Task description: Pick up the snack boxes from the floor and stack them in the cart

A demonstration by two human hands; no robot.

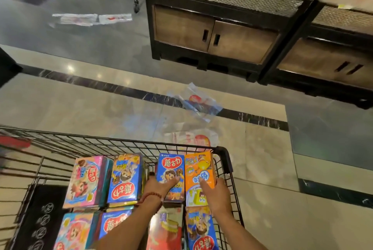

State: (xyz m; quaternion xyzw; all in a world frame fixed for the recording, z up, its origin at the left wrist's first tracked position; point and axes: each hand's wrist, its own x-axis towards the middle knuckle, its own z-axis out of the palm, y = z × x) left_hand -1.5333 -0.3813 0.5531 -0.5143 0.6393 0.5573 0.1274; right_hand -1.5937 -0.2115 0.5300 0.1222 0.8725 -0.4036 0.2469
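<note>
— Holding two boxes at the cart's [226, 154] far right corner, are you?
— Yes: your left hand [161, 186] curls its fingers round the blue box [171, 166], and your right hand [215, 191] grips the orange box [198, 169] just beside it.
— Other boxes?
— A pink box [86, 181] and more stand packed in the cart. On the floor [80, 104] lie plastic bags [198, 102].

Both hands reach forward: left [159, 186] gripping, right [214, 189] gripping, forefinger extended.
</note>
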